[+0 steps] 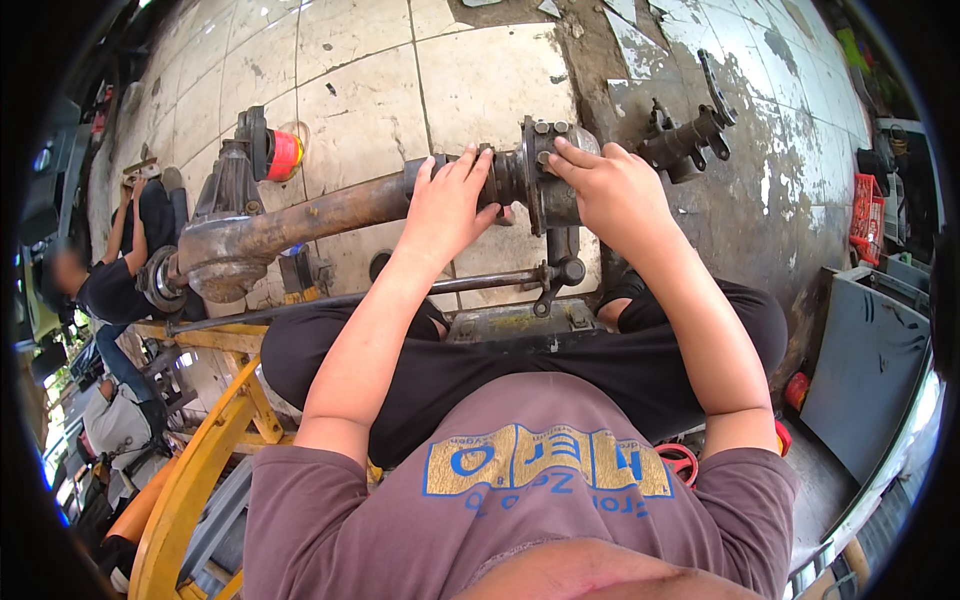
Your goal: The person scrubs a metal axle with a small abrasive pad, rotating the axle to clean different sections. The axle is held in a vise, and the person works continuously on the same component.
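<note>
A long, rusty vehicle axle housing [330,213] lies crosswise in front of me, with a bulky differential casing [225,255] at its left part. My left hand [450,200] grips the dark collar near its right end, fingers over the top and thumb on the near side. On the flanged steering knuckle [560,207] at the right end sits my right hand [612,195], its outer fingers bent over the round body. Its leading fingertips are at the bolts [543,142] on the flange; whether they pinch one is hidden. A tie rod [490,282] runs below the axle.
A red-orange can [284,156] stands behind the axle, and a brush [298,275] lies near it. Another greasy metal part [690,140] rests at the right. A yellow frame [205,460] is at my left, where another person [110,280] sits. A grey metal box [865,360] stands right.
</note>
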`<state>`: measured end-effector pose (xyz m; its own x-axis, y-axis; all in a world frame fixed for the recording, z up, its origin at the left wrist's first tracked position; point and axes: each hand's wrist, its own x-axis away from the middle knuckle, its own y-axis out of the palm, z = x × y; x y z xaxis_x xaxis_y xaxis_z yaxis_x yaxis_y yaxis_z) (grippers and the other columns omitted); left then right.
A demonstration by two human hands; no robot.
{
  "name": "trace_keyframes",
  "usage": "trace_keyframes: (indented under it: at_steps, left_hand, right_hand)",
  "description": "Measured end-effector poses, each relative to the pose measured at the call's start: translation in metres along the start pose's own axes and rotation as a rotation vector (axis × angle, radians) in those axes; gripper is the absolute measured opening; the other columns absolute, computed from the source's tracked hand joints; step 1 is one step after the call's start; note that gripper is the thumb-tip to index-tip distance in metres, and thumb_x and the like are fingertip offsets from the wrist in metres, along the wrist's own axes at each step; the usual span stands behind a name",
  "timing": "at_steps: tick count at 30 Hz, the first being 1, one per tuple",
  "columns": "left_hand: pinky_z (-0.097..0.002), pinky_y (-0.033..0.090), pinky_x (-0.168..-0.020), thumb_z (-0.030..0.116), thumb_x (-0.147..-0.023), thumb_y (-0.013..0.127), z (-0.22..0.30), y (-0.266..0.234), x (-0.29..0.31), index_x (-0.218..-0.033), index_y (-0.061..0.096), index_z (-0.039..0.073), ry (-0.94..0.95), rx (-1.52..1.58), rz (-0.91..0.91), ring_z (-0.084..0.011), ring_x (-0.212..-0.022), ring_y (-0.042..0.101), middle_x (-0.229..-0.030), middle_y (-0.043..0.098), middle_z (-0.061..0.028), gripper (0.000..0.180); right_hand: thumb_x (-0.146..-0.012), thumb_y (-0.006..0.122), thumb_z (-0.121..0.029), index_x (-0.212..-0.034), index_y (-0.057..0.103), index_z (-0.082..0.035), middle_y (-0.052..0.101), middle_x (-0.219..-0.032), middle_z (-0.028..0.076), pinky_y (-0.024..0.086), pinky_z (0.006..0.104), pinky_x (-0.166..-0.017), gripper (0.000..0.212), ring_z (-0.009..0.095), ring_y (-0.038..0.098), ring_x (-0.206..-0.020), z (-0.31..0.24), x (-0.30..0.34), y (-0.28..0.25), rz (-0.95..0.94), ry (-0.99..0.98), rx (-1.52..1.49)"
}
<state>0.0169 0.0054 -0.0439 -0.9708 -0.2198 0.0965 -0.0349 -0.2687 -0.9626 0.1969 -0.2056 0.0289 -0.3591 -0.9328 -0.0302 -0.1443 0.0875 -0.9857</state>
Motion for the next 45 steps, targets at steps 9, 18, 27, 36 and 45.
trace_keyframes:
  at_steps: [9, 18, 27, 36, 45]
  left_hand:
    - [-0.0593, 0.037, -0.134, 0.037, -0.099, 0.086, -0.001, -0.002, -0.002, -0.172, 0.049, 0.008, 0.002, 0.005, 0.006, -0.0321, -0.151, 0.062, -0.173, 0.056, -0.0169, 0.086]
    - [-0.0596, 0.037, -0.134, 0.037, -0.1, 0.085, 0.0, -0.003, 0.0, -0.172, 0.049, 0.008, -0.005, 0.01, -0.007, -0.0319, -0.151, 0.062, -0.174, 0.056, -0.0164, 0.086]
    - [-0.0598, 0.037, -0.134, 0.037, -0.099, 0.086, 0.0, -0.004, -0.002, -0.172, 0.049, 0.008, -0.001, 0.008, 0.0, -0.0317, -0.151, 0.062, -0.174, 0.056, -0.0162, 0.087]
    - [-0.0601, 0.037, -0.134, 0.036, -0.099, 0.086, 0.001, -0.003, -0.001, -0.172, 0.05, 0.008, -0.01, 0.011, -0.024, -0.0316, -0.151, 0.061, -0.173, 0.056, -0.0169, 0.087]
    - [-0.0601, 0.037, -0.134, 0.037, -0.1, 0.085, -0.001, -0.003, -0.002, -0.171, 0.05, 0.008, -0.002, 0.004, -0.004, -0.0321, -0.151, 0.062, -0.174, 0.055, -0.0169, 0.085]
  right_hand:
    - [-0.09, 0.074, -0.005, -0.145, 0.082, -0.021, 0.075, -0.156, -0.005, 0.066, 0.0411, -0.091, 0.057, 0.027, 0.073, -0.096, 0.001, -0.003, 0.012, 0.06, 0.038, -0.036]
    - [-0.09, 0.072, -0.005, -0.142, 0.083, -0.021, 0.075, -0.156, -0.005, 0.066, 0.0415, -0.092, 0.054, 0.027, 0.075, -0.096, 0.001, -0.01, 0.004, -0.023, 0.03, -0.035]
    - [-0.09, 0.072, -0.005, -0.138, 0.085, -0.02, 0.078, -0.151, -0.006, 0.066, 0.0409, -0.091, 0.052, 0.027, 0.074, -0.095, -0.001, -0.004, 0.008, 0.082, 0.025, -0.024]
    - [-0.09, 0.073, -0.006, -0.138, 0.085, -0.02, 0.077, -0.152, -0.007, 0.066, 0.041, -0.089, 0.051, 0.028, 0.072, -0.093, 0.0, -0.008, 0.004, 0.017, 0.036, -0.005]
    - [-0.088, 0.071, -0.006, -0.138, 0.084, -0.017, 0.076, -0.154, -0.002, 0.065, 0.0438, -0.092, 0.053, 0.029, 0.076, -0.103, -0.001, 0.001, -0.004, 0.015, 0.025, -0.04]
